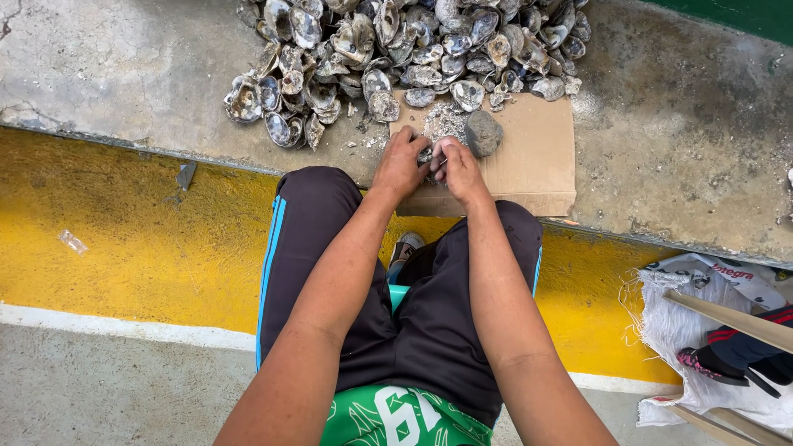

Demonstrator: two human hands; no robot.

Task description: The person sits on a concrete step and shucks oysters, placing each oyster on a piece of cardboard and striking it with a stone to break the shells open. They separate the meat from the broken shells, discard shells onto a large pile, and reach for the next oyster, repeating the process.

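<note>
Both my hands meet over a sheet of brown cardboard (529, 165) on a concrete ledge. My left hand (400, 163) clasps a small grey oyster shell (425, 154) from the left. My right hand (459, 168) is closed around a thin metal tool whose tip touches the shell; most of the tool is hidden by my fingers. A grey stone (482, 132) lies on the cardboard just right of my hands. Shell crumbs (444, 120) are scattered above them.
A large heap of oyster shells (396, 49) covers the ledge beyond the cardboard. The ledge's front face is painted yellow (124, 239). A white woven sack (702, 330) and wooden sticks (735, 320) lie at the lower right. A shoe (405, 248) shows between my knees.
</note>
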